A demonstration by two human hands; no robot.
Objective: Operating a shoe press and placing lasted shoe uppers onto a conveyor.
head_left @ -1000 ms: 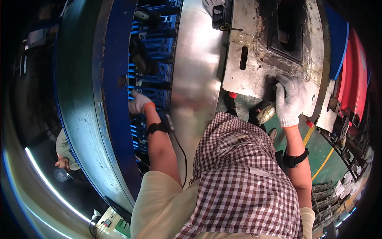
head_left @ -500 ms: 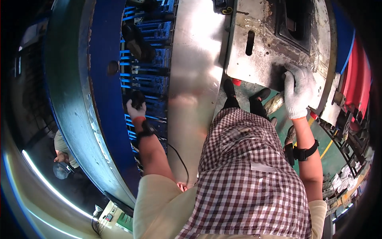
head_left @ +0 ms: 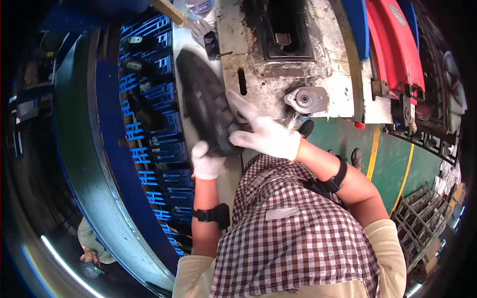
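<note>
A large black shoe [head_left: 203,97] is held up in front of me over the metal ledge, slanting with its far end up and left. It is blurred, and a blocky tread seems to face up. My left hand [head_left: 207,161], in a white knit glove, is closed around its near end. My right hand [head_left: 263,131], gloved as well, has its thumb and fingers against the shoe's right side, gripping it. Right of the shoe, a grey metal fitting [head_left: 305,101] with a round centre lies on the worn pale machine plate [head_left: 335,89].
On the left runs a conveyor with blue slats [head_left: 174,161], carrying other black shoes [head_left: 146,111]. A blue guard rail [head_left: 112,129] borders it. A black-framed opening [head_left: 288,54] is set in the plate. Red panels [head_left: 395,44] stand at right. A person [head_left: 94,243] is beyond the conveyor.
My left hand has come off the conveyor, and my right hand has left the plate and moved left. Both now hold the shoe. The view has shifted, and the grey fitting shows on the plate.
</note>
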